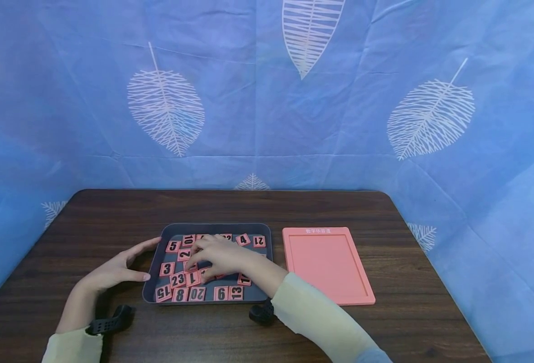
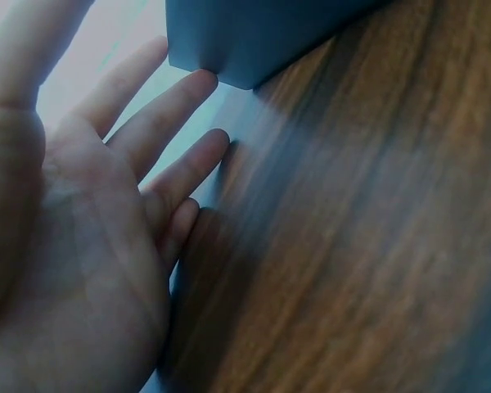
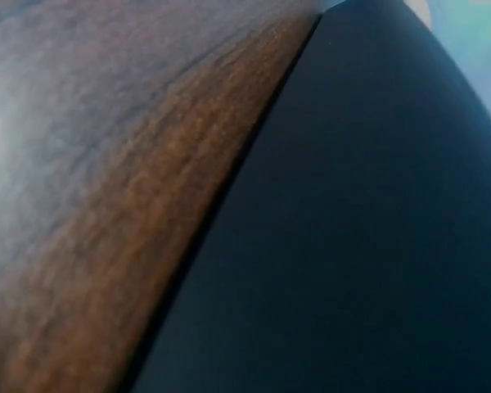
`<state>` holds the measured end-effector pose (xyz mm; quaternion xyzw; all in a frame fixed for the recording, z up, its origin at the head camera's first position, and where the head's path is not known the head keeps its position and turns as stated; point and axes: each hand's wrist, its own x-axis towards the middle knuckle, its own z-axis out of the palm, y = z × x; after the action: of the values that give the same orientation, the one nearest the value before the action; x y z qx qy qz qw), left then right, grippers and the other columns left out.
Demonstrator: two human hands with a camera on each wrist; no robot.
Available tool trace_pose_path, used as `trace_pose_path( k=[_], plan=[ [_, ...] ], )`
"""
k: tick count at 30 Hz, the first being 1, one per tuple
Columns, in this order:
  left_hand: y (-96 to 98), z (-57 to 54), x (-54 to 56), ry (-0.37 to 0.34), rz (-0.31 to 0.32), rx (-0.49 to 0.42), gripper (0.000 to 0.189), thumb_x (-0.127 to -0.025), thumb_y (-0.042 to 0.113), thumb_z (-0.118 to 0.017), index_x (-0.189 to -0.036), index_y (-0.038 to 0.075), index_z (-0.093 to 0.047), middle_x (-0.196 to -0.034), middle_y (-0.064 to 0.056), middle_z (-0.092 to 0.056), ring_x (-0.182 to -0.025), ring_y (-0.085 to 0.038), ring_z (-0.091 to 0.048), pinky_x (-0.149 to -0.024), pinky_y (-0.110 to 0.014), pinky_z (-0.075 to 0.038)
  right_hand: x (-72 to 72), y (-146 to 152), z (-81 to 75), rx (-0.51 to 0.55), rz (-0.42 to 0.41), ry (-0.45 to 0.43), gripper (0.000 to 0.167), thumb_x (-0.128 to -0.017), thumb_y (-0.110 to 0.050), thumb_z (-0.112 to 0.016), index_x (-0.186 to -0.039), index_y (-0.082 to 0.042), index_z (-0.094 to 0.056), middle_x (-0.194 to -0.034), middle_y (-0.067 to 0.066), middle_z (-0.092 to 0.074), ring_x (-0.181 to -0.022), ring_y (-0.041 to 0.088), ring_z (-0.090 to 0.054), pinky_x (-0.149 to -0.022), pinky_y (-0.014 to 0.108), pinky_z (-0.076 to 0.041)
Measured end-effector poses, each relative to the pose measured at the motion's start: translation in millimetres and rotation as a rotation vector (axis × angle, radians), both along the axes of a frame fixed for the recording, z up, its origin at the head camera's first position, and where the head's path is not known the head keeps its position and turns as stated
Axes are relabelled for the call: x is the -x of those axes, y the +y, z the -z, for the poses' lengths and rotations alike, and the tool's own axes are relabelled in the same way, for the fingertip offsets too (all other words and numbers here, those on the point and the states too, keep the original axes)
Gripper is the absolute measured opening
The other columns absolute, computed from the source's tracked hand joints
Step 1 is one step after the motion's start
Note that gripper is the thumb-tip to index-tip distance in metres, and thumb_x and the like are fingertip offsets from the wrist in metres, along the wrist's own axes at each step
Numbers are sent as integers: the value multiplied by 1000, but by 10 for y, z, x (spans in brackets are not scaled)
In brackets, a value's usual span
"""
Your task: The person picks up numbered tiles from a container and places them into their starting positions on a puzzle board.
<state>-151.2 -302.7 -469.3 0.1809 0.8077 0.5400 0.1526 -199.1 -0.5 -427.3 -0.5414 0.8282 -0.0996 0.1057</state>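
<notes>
A dark grey tray (image 1: 151,285) holds several loose pink number tiles (image 1: 180,295), with black numerals turned various ways. My left hand (image 1: 113,267) is at the tray's left side, thumb and fingers spread, fingertips right at the rim. The left wrist view shows the same fingers extended beside the tray's outer wall (image 2: 221,41). Over the tray, my right hand (image 1: 223,256) reaches down with fingers apart, its fingertips among the tiles near the 1 tile (image 1: 193,278). Some tiles are hidden under this hand. Only the tray's wall (image 3: 327,229) fills the right wrist view, not the fingers.
To the right of the tray lies a pink board (image 1: 328,264) with a raised frame and white characters along its top edge. Both stand on a dark wooden table (image 1: 194,333). A blue cloth (image 1: 258,111) with white leaf prints hangs behind.
</notes>
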Motion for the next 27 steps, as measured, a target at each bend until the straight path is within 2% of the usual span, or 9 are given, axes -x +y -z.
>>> trace_pose_path(
  k=[8,15,27],
  plan=[
    [-19,-3,17,17,11,1,80,-84,8,-70,-152,10,-27,-152,-25,-21,-135,-49,-12,-91,-79,-9,19,-60,53,-1,12,-37,38,-86,-41,-70,-123,-38,-65,-128,-10,-47,-121,8,-37,-100,26,-30],
    [-12,-6,29,19,5,13,79,-85,9,-70,-151,9,-27,-152,-26,-20,-135,-49,-12,-92,-78,-10,12,-117,56,-25,28,-23,41,-83,-37,-73,-122,-40,-65,-116,-11,-46,-102,7,-38,-86,23,-31],
    [-9,-9,55,8,-2,14,79,-84,11,-70,-151,9,-28,-152,-25,-21,-136,-49,-11,-92,-78,-10,3,-173,32,-79,53,42,41,-80,-41,-75,-119,-42,-64,-115,-10,-46,-102,8,-37,-85,24,-31]
  ],
)
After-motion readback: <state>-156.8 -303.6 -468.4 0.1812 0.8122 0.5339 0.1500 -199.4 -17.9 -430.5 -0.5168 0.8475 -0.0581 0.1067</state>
